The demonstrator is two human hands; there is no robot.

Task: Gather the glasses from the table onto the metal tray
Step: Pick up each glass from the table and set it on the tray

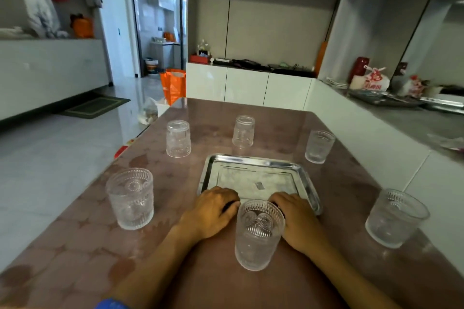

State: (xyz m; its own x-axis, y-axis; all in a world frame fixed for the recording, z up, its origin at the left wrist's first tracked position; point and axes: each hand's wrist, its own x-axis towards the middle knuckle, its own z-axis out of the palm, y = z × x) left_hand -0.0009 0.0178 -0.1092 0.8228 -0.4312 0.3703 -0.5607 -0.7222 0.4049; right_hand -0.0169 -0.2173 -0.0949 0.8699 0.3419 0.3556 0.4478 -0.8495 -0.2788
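Glasses ring the tray (pixel 256 159) on the table (pixel 82 246), none on it; near glass (pixel 258 234) stands between the wrists, just short of the tray's near edge; left glass (pixel 130 198) and right glass (pixel 396 217) stand upright well apart; three far glasses (pixel 178 138) (pixel 243 131) (pixel 319 146) lie beyond the tray, two of them inverted; left hand (pixel 211 212) and right hand (pixel 298 221) rest palm-down, fingers loosely spread over the tray's near rim, holding nothing.
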